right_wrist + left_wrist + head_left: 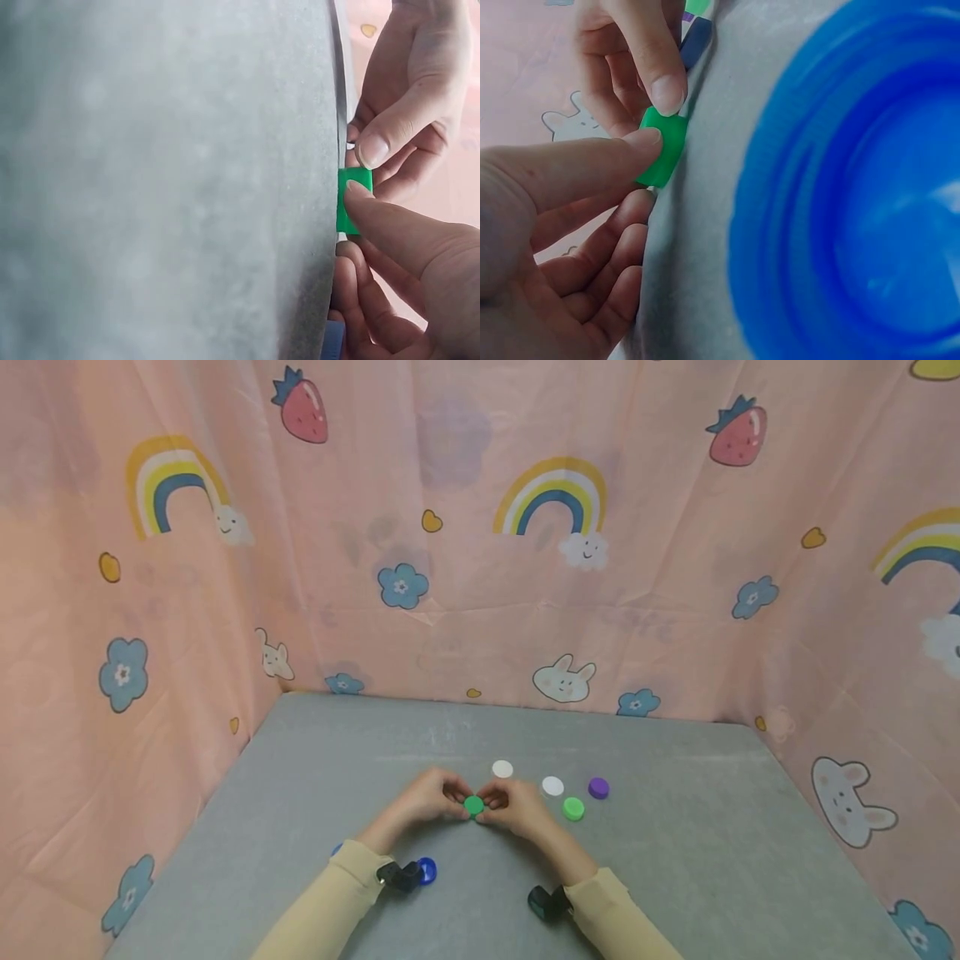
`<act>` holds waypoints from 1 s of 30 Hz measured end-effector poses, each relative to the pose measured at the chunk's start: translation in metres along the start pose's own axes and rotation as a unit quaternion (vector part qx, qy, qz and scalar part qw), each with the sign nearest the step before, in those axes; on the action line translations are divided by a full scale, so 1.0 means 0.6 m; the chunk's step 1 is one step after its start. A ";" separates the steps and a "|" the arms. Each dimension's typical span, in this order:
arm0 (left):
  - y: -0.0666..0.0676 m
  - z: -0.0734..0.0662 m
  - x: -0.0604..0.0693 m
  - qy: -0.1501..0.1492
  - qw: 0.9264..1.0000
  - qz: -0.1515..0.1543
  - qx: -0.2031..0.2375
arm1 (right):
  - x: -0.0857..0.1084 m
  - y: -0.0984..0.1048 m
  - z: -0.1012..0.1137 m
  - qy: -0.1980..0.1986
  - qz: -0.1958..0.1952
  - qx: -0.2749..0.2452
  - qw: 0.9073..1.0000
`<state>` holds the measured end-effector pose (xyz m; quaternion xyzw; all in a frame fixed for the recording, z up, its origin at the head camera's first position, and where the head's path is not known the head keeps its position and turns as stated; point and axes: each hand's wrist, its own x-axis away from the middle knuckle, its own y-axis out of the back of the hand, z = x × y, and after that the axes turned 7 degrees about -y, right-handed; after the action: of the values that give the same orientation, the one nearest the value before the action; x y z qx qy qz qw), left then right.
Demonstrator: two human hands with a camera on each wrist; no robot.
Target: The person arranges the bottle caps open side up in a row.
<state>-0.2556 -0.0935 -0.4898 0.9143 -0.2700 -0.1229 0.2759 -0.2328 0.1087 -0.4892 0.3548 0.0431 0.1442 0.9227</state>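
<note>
Pink cloth (480,627) hangs behind and at both sides, printed with rainbows and rabbits. Grey table (712,827) below; looks smooth, so a nudged cap could well slide.

Sleeves, 2: left sleeve (326,897) covers most of a blue piece (337,848); a backward drag of that forearm might sweep it along unseen.

Left hand (435,796) and right hand (517,810) meet mid-table. Each pinches the same green cap (473,807) from its own side, thumb against fingers, closed down to the cap's width. Likeliest trouble: uneven thumb pressure, which could tip the cap or shoot it out of the pinch. Underside is hidden by fingers; cannot tell whether it rests on the table or hangs just above, so a drop is possible too.

Black wrist camera (401,877) on the left arm overlaps a blue cap (427,871) in the head view; a low wrist could knock it.

Beyond the right hand: 2 white discs (502,769), 1 purple cap (598,788), 1 light green cap (573,809). Nearer disc risks a brush from the knuckles.
</note>
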 end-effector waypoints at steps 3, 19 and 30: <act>-0.001 0.000 0.000 0.000 1.000 -0.001 -0.006 | 0.000 0.000 -0.001 -0.001 -0.002 0.007 1.000; -0.005 -0.004 0.001 0.003 1.000 -0.012 -0.012 | 0.001 0.000 0.003 0.015 -0.008 0.031 0.999; -0.003 -0.014 0.007 -0.004 1.000 -0.019 -0.009 | 0.002 0.001 0.004 0.020 -0.012 0.043 0.999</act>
<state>-0.2482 -0.0910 -0.4843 0.9164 -0.2523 -0.1338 0.2803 -0.2314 0.1081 -0.4870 0.3909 0.0715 0.1384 0.9072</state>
